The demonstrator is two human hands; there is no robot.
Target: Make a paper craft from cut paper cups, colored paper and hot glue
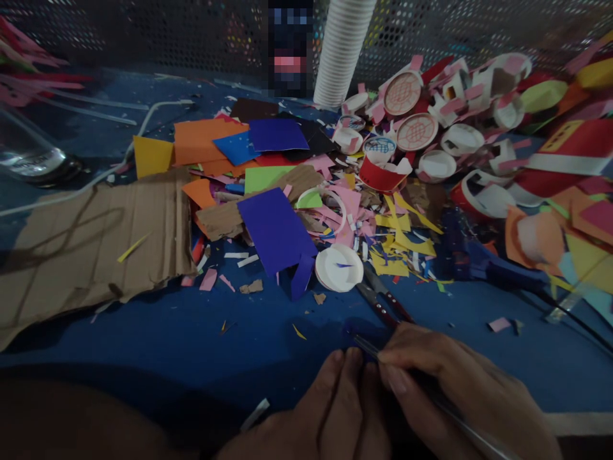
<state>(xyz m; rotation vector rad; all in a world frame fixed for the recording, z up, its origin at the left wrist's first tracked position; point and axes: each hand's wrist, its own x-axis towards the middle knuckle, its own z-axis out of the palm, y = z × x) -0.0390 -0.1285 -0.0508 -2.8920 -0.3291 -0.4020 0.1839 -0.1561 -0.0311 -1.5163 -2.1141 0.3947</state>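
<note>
Right hand (445,364) is pinching a slim tool (366,347) near the knives (378,310), left hand's (316,415) fingers are bunching together, grip unclear, while cut scraps (390,263) are lying beyond and a purple sheet (275,230) is looking largely uncut.

- I get a dim view, darkest at lower left; the light source is out of sight.
- Glare catches the clear glass (36,160); a glint edges the slim tool (460,421).
- Soft shadows pool around both hands (335,409) on the blue tabletop (182,326).
- Edges look stretched and softer.
- Pixelation masks one top patch.
</note>
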